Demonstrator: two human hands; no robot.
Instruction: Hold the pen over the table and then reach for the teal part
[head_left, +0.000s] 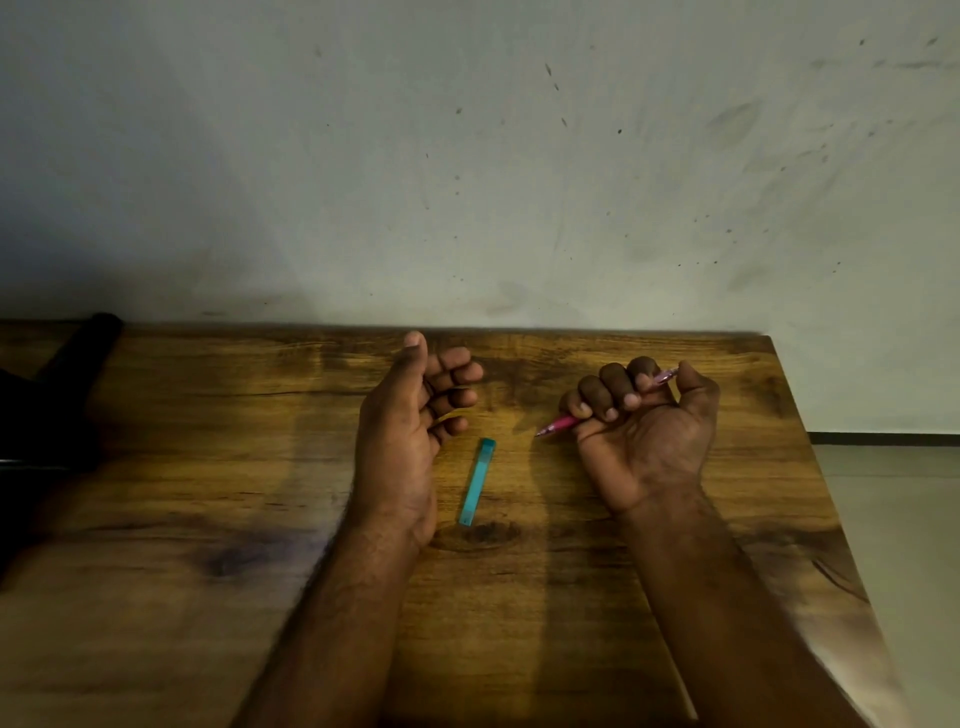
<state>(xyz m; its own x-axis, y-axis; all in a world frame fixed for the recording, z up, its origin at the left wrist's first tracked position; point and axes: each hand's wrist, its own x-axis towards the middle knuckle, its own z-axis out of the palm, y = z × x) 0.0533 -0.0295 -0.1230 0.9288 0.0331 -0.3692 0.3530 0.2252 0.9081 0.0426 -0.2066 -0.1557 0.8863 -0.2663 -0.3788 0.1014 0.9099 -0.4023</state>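
Head view looked down along two bare forearms that came in over the near edge of the wooden desk (182, 467). Nearest of the small things was a teal cap-like piece (477, 482), a short, flat-sided strip that lay on the desk between the wrists, closer to the left one, its far end pointing toward the desk's far edge. It touched neither hand. It looked like thin hard plastic, light and stiff, probably slick on the faces, so a pinch across its narrow sides near the middle would likely have served best.

Beyond it the left hand (410, 431) rested on its outer edge, palm turned inward, thumb raised and fingers loosely curled around nothing; its fingertips hung just beside the far end of the teal piece without contact.

Further to the right, the right hand (644, 431) lay palm up with all four fingers folded tight over a pink pen (563, 422). The tip stuck out on the little-finger side, pointing toward the teal piece, and the other end showed between the forefinger and thumb. The pen seemed slender, rigid and light, with a smooth translucent barrel that could slip or roll; the full-fist hold was secure, though poor for fine work, and a grip nearer the tip would have given more control.

A dark object (78, 353) lay at the far left corner, too shadowed to identify. Behind the far edge rose a scuffed pale wall (467, 156).
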